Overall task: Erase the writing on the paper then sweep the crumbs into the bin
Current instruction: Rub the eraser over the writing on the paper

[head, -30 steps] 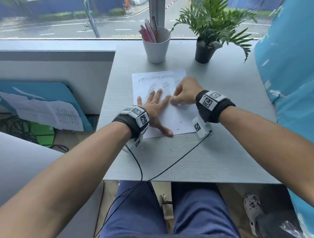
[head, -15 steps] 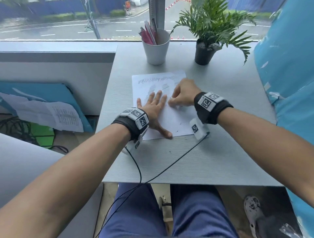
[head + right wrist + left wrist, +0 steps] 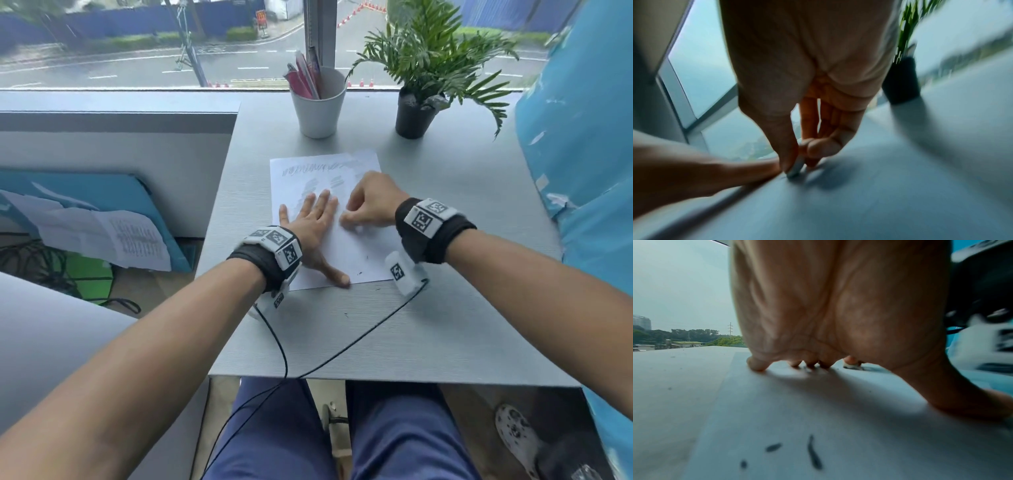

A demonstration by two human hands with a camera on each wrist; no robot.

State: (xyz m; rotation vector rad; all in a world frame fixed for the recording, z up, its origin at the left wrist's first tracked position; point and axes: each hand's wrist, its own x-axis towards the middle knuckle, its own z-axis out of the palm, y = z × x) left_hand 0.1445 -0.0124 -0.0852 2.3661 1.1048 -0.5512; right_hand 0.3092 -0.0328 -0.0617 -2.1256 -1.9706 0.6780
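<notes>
A white paper (image 3: 359, 253) with grey pencil scribbles near its top lies on the grey table (image 3: 445, 325). My left hand (image 3: 317, 229) lies flat on the paper's left half with fingers spread, pressing it down. Beside it, my right hand (image 3: 368, 205) pinches a small pale eraser (image 3: 796, 168) between thumb and fingers, its tip down on the paper next to the left fingers. Dark eraser crumbs (image 3: 813, 452) lie on the paper near my left wrist, and a few more crumbs (image 3: 346, 313) sit on the table in front of the sheet. No bin is in view.
A white cup (image 3: 318, 102) of pens and a potted plant (image 3: 416, 113) stand at the table's far edge by the window. A blue sheeted surface (image 3: 582, 137) rises at the right. Wrist-camera cables (image 3: 284, 349) trail over the near table edge. Papers lie on the floor at left.
My right hand with the eraser has slid a little to the left, closer to the left fingers, and shows motion blur. The left hand stays flat on the paper.
</notes>
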